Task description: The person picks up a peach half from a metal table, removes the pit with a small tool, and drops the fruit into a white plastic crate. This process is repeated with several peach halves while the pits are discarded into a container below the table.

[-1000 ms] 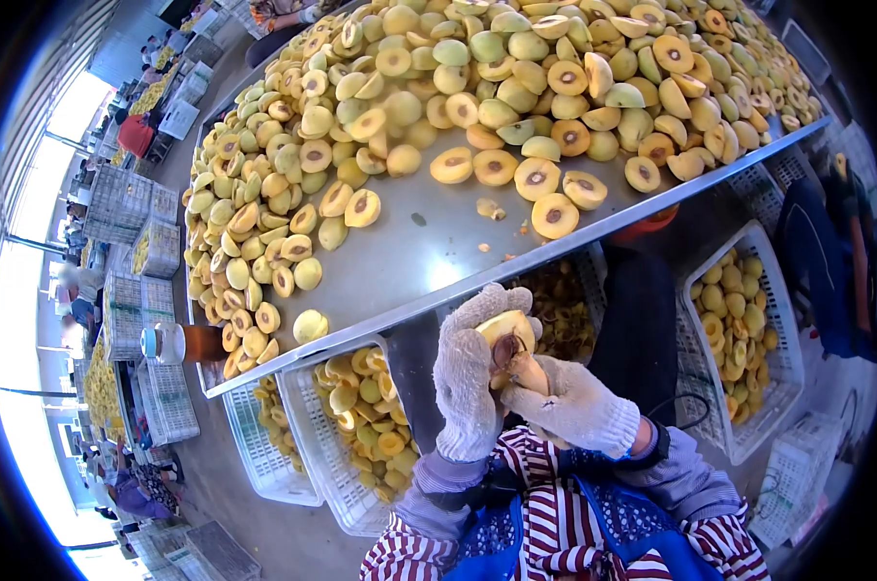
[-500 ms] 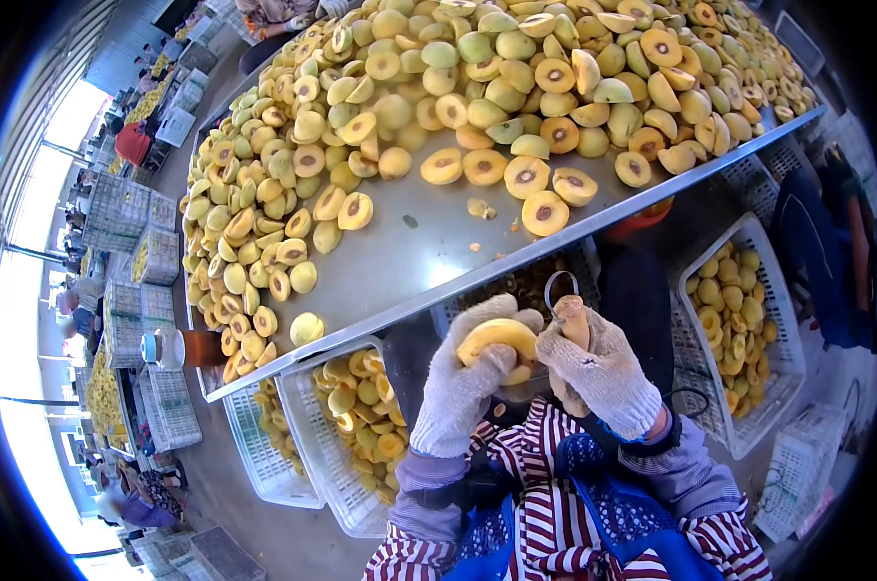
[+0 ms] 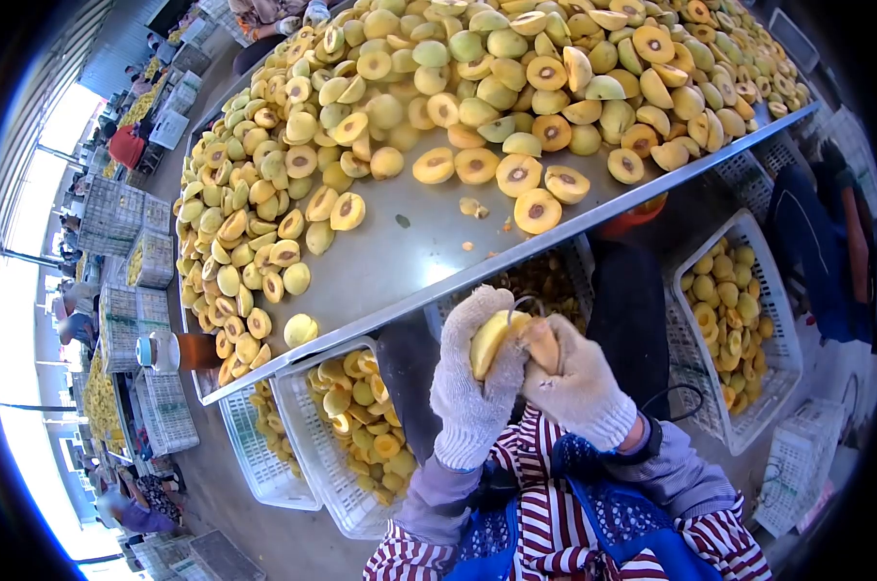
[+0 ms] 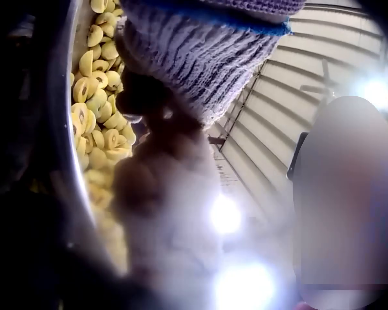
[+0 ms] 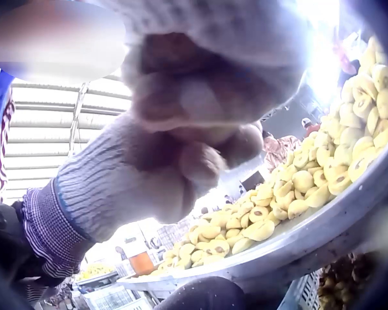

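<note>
In the head view my gloved left hand (image 3: 468, 392) grips a yellow peach half (image 3: 491, 347), fingers behind it and thumb in front. My gloved right hand (image 3: 586, 395) holds a pitting tool by its stubby light-brown handle (image 3: 541, 347). The tool's thin curved metal loop (image 3: 526, 302) reaches over to the upper edge of the peach half. Both hands are close together, in front of the table's near edge. Up close and blurred, the right glove (image 5: 246, 51) fills the top of the right wrist view, and the left glove (image 5: 107, 177) lies below it.
A metal-topped table (image 3: 400, 266) bears a big heap of peach halves (image 3: 438, 87). White crates of peach halves stand below, one at left (image 3: 298, 387) and one at right (image 3: 787, 339). A crate with dark scraps (image 3: 545, 290) sits under the edge. An orange-filled jar (image 3: 196, 351) stands at the left corner.
One second ago the tool was at the fruit's brown centre. Half a second ago the hands were apart, loop upright; now they are together again, the peach half turned more edge-on.
</note>
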Available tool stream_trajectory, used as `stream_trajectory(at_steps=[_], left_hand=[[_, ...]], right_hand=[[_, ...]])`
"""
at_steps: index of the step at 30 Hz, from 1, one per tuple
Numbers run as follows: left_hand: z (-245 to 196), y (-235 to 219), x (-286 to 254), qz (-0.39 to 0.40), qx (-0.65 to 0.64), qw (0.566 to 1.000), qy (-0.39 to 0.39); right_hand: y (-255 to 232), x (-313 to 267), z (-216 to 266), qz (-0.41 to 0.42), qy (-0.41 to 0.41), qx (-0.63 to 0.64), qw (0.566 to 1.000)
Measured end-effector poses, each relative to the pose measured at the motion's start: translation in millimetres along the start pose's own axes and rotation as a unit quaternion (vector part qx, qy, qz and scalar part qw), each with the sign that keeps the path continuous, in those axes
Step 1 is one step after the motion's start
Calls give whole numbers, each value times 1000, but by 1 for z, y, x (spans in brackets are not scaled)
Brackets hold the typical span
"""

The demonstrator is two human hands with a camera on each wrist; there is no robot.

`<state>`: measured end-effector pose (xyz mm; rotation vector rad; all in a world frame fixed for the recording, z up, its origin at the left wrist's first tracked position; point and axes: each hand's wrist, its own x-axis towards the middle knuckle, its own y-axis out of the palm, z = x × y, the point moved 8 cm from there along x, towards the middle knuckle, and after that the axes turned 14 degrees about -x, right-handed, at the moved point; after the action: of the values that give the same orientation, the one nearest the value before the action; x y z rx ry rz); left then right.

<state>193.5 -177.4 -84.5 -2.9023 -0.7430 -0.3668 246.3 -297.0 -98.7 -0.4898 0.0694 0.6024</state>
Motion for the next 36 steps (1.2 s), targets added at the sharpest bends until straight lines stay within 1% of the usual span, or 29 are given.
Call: stream_trajectory(at_steps=[1,2,3,4,5,8,9,12,13,16,18,19,21,22,24,27,29,30,31,32,33,34,36], left_hand=[[-5,-2,3,-7,-37,999,-6],[2,-5,5,-43,-126,988,-73],[10,-5,5,-78,-213,964,-139],[18,-5,2,-114,-297,926,-204],[19,-1,4,-111,-398,883,-221],[31,-5,2,-161,-523,812,-202],[33,-7,2,-167,-500,824,-208],[20,-3,4,-112,-485,838,-224],[19,-4,3,-114,-471,848,-215],[16,-4,2,-126,-436,873,-181],[16,-5,1,-146,-421,883,-147],[13,-2,0,-143,-423,884,-137],[4,3,-2,-137,-426,886,-117],[3,4,-3,-125,-415,895,-109],[-1,4,-4,-99,-391,910,-94],[-10,5,-4,-47,-387,915,-102],[-18,4,0,-37,-262,964,-33],[-21,4,0,-32,-199,980,1],[-20,4,-1,-7,-187,981,48],[-21,4,-3,18,-177,980,95],[-21,6,-5,23,-149,982,117],[-30,7,-1,49,-81,986,139],[-48,9,6,91,52,975,194]], right_hand=[[5,-1,2,32,-9,8,999],[10,-3,0,58,15,61,996],[15,-5,-1,84,38,113,989],[16,-6,0,104,70,118,985],[16,-8,1,123,102,121,980],[16,-4,-15,119,88,56,987],[17,-5,-16,136,85,16,987],[22,-7,-11,150,51,-1,987],[23,-7,-8,153,40,-7,987],[21,-4,-4,126,18,1,992],[22,-4,-4,152,43,-18,987],[22,-4,-5,165,55,-29,984],[29,-5,-8,196,52,23,979],[32,-6,-8,210,51,49,975],[33,-8,-3,251,95,91,959],[32,-15,7,295,111,184,931],[32,-16,6,323,102,209,917],[33,-16,-3,340,98,199,914],[34,-16,-8,357,94,188,910],[32,-16,-8,351,92,194,912],[30,-16,-9,346,90,199,912],[29,-17,-9,342,88,205,913],[29,-18,-13,345,73,243,904]])
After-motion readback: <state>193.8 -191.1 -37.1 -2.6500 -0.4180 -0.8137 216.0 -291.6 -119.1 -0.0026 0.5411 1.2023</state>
